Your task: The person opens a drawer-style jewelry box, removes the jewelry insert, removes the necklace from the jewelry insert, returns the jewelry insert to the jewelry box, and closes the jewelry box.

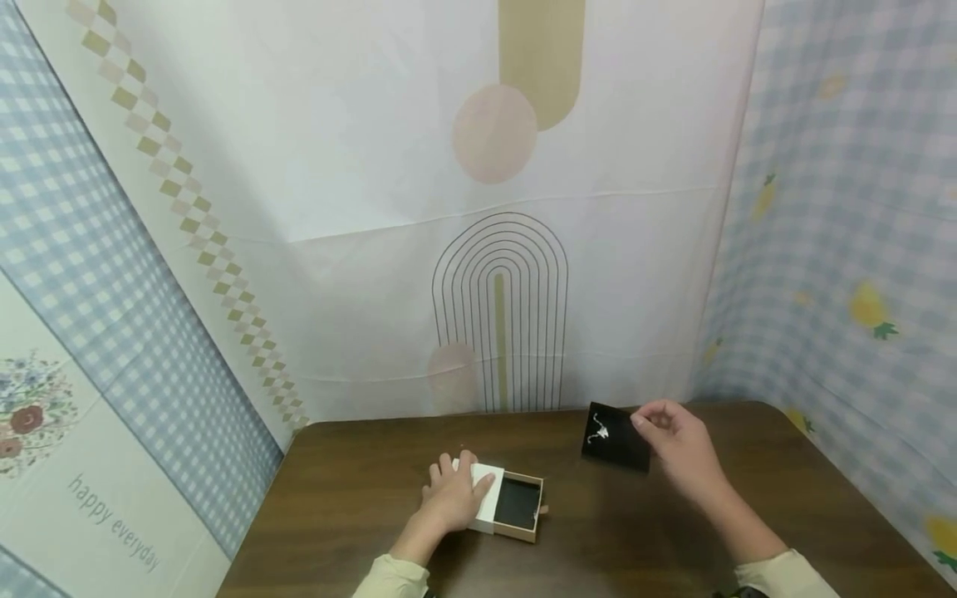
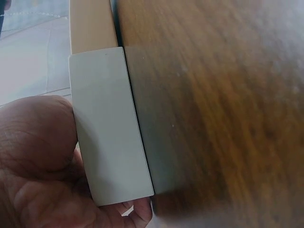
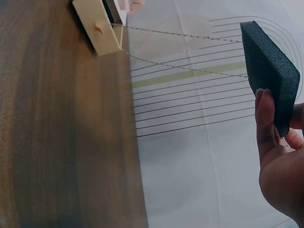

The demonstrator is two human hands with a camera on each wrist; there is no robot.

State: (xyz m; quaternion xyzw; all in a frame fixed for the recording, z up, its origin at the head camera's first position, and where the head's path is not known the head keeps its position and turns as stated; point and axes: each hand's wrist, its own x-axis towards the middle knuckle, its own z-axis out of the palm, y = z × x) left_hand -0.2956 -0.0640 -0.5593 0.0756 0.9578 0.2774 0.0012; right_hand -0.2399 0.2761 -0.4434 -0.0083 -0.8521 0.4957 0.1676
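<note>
- Black foam insert, flat and rectangular (image 1: 626, 448), fine-grained on its face: raised above the far right part of the table, well apart from the box. I judge it very light, springy and easily dented; its edges seem the best hold.
- Right hand (image 1: 682, 444): thumb and fingers pinch the insert by its right edge.
- Silver chain, fine-linked (image 3: 178, 33), with a small bright pendant (image 1: 602, 433) on the insert's face: two strands stretch toward the box; where they end I cannot tell. Likely slippery, fragile, quick to snag.
- White smooth card sleeve (image 1: 487, 503), left of centre: stiff, I judge.
- Left hand (image 1: 451, 498): fingers spread over the sleeve, thumb on top, holding it down.
- Tan card drawer (image 1: 514, 533), dark inside, partly out to the right; small copper-coloured pull tab (image 1: 544, 509).
- Brown wood-grain table (image 1: 336, 490), beneath the box.
</note>
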